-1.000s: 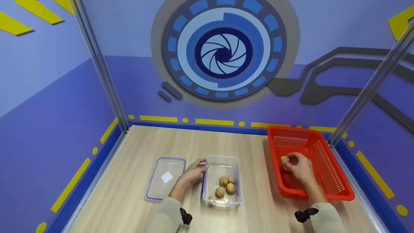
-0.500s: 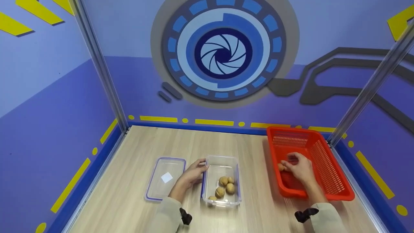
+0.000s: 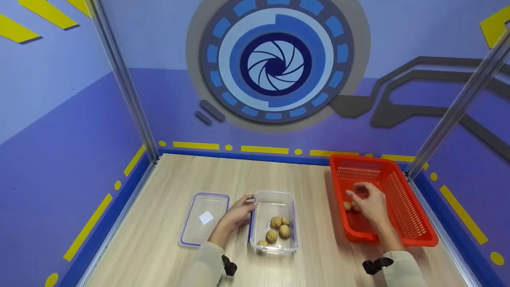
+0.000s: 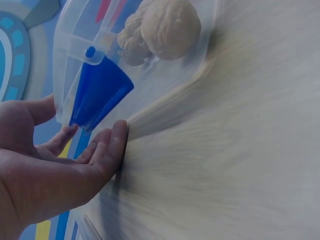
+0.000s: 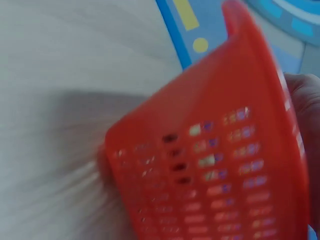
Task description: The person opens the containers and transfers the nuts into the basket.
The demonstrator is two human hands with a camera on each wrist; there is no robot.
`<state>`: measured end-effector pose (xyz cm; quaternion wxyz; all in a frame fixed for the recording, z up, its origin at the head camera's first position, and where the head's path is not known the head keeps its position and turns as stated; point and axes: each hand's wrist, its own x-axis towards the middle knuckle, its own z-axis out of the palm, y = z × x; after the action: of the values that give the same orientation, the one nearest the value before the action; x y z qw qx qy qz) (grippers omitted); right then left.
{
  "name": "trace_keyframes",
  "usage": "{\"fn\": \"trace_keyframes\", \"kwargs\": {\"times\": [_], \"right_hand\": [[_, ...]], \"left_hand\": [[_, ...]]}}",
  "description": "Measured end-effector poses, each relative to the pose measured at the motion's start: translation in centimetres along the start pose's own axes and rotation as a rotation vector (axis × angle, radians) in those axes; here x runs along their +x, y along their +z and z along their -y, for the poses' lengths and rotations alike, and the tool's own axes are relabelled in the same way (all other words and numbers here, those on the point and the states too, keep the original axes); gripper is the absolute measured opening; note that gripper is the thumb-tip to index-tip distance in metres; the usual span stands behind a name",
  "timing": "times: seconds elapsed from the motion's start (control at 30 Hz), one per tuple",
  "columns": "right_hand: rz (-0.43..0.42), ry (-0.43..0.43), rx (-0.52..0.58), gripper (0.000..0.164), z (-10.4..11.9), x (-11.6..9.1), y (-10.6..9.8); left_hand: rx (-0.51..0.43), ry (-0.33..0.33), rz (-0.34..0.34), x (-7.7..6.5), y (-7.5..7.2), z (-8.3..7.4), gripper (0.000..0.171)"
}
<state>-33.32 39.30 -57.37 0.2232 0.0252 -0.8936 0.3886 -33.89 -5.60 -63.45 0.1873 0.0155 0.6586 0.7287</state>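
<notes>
My left hand (image 3: 238, 213) holds the left side of a clear plastic food container (image 3: 293, 211), its thumb at the rim. In the left wrist view, its curved fingers (image 4: 118, 135) are beside the container's blue side flap (image 4: 100, 92), near the tabletop. Several walnuts (image 3: 284, 231) lie in the container's near half. My right hand (image 3: 372, 203) is inside the red basket (image 3: 414, 235), thumb and fingers apart with nothing between them. Just below its fingers sit walnuts (image 3: 347, 206) by the basket's left wall. In the right wrist view the basket's wall hides most of this hand.
The container's clear lid (image 3: 199, 231), with a blue edge and a white square label, lies flat left of my left hand. Bare wooden tabletop (image 3: 312, 199) separates container and basket. Printed blue panels (image 3: 171, 107) and metal posts (image 3: 131, 87) enclose the table.
My right hand has let go of a walnut, which now lies at the basket's left wall, and its thumb and fingers have risen slightly above the walnuts. The left hand stays put.
</notes>
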Motion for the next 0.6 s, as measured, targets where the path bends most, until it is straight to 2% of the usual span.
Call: {"fn": "trace_keyframes", "kwargs": {"times": [0.13,0.3,0.6], "right_hand": [[0.025,-0.043,0.035,0.046,2.0,0.1,0.3],[0.029,-0.125,0.087,0.04,4.9,-0.2,1.5],[0.028,-0.302,0.172,0.036,8.5,-2.0,5.8]], "left_hand": [[-0.001,0.006,-0.001,0.0,0.1,-0.1,0.053],[0.0,-0.007,-0.006,-0.1,0.1,-0.2,0.053],[-0.004,0.004,-0.009,0.1,0.0,0.1,0.054]]}}
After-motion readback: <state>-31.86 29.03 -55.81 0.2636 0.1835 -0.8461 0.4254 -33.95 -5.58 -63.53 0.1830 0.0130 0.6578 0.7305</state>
